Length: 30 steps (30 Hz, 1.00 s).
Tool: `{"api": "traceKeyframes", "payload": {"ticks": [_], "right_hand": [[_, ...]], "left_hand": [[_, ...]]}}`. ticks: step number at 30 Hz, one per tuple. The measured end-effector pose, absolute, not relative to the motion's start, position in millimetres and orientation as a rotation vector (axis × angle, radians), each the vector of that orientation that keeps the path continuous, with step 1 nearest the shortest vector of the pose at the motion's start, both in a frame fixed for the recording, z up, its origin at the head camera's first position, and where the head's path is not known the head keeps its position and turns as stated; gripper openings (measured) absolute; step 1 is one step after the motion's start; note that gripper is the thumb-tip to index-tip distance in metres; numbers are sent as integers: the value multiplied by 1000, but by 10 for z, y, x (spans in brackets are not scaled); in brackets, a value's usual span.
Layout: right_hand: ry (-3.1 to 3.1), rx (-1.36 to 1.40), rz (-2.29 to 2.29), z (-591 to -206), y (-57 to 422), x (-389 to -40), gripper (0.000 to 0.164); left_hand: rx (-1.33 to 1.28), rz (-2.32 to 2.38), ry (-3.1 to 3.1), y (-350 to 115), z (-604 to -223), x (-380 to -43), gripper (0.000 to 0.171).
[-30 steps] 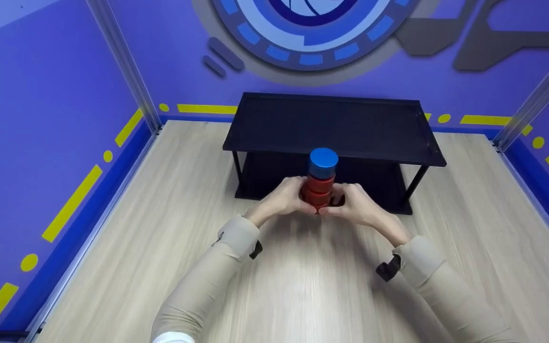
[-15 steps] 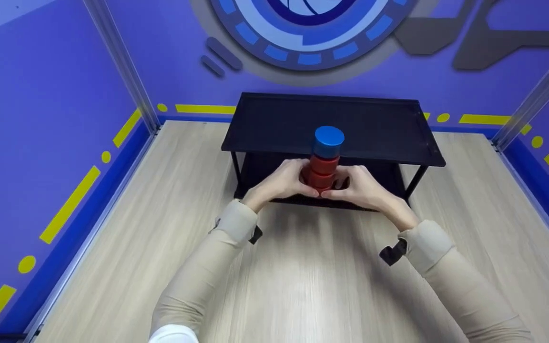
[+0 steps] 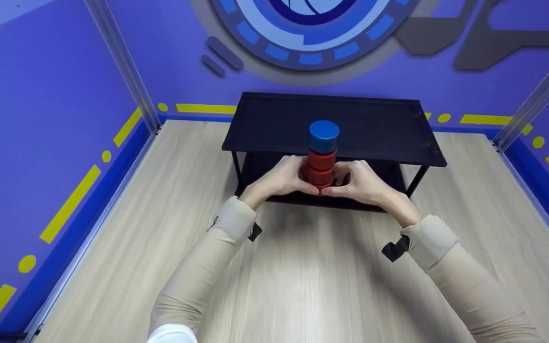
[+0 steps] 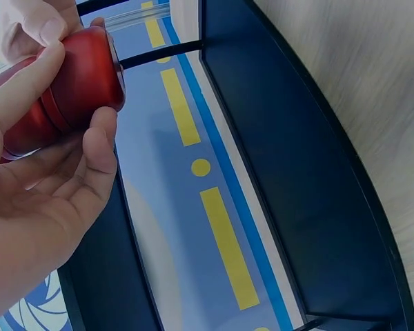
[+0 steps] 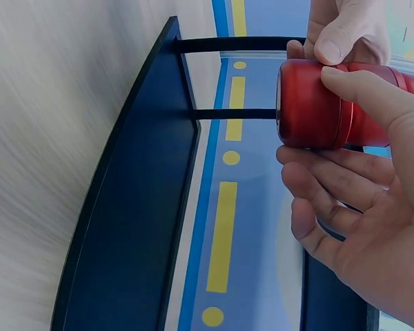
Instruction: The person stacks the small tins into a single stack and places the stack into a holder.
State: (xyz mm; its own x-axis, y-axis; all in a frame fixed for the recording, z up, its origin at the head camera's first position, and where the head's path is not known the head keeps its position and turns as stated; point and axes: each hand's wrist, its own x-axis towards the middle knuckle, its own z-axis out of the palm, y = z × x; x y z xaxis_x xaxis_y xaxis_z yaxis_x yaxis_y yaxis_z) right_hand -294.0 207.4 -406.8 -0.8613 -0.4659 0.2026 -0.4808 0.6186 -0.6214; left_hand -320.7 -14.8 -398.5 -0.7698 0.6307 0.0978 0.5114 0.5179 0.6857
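A red cylinder stack (image 3: 321, 161), seemingly metal tins or canisters with a groove around them, stands upright with a blue cylinder (image 3: 324, 137) on top. Gripping its lower part from the left is my left hand (image 3: 284, 177); my right hand (image 3: 366, 183) grips the same part from the right. The thumbs nearly meet at the front. Close up in the left wrist view, the red cylinder (image 4: 90, 76) has its bottom apart from the lower shelf. In the right wrist view the fingers lie along the red cylinder (image 5: 310, 103). The blue top is outside both wrist views.
Behind the hands is a black two-tier rack, its upper shelf (image 3: 331, 124) near the blue top and its lower shelf (image 3: 298, 197) below the hands. Thin posts (image 3: 417, 180) hold it up. It stands on a wood-grain table (image 3: 303, 276) inside blue walls (image 3: 55, 119).
Both hands have raised the cylinder stack and carried it toward the rack, from in front of its lower shelf to above that shelf's front. In the last half second it shifts slightly left and up.
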Motion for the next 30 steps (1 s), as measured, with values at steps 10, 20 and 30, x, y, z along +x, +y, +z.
{"api": "traceKeyframes", "payload": {"ticks": [10, 20, 30], "right_hand": [[-2798, 836, 1114, -4001, 2069, -2940, 33], [-2778, 847, 1100, -3869, 2056, -2952, 35], [-2750, 852, 1075, -3686, 2069, -2958, 37]], "left_hand": [[988, 1113, 2581, -174, -3901, -3186, 54], [952, 1113, 2579, -192, -3736, -3171, 52], [965, 1116, 2603, -182, -3571, -3197, 52]]}}
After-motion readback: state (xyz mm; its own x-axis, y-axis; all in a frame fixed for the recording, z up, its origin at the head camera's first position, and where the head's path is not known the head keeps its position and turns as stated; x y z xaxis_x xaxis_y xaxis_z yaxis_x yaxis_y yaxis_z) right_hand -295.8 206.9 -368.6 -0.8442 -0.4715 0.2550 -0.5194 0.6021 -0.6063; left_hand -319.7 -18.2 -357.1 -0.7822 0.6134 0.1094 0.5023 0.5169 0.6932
